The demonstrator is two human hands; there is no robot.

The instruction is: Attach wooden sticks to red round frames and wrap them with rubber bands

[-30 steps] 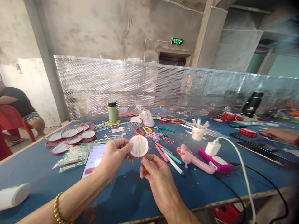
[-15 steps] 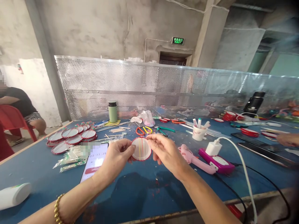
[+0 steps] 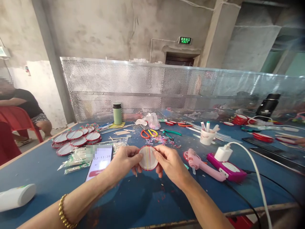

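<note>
A small round disc with a red rim, a pale face and thin yellow and red lines across it is held upright above the blue table. My left hand pinches its left edge, thumb on the face and fingers behind. On the opposite edge my right hand grips it the same way. Beyond the disc lie small coloured bits and orange- and yellow-handled cutters. A lit phone rests beside my left wrist, and a pink glue gun lies right of my right hand.
Similar red-rimmed discs are piled at the left, near plastic packets. A white bottle lies front left. A green flask, a cup of pens and a purple power block with cables stand farther out. A perforated metal screen borders the back.
The disc and both hands have come slightly lower and nearer. My right fingers have shifted from the disc's upper right to its right side, uncovering the coloured bits behind. The view has turned slightly left.
</note>
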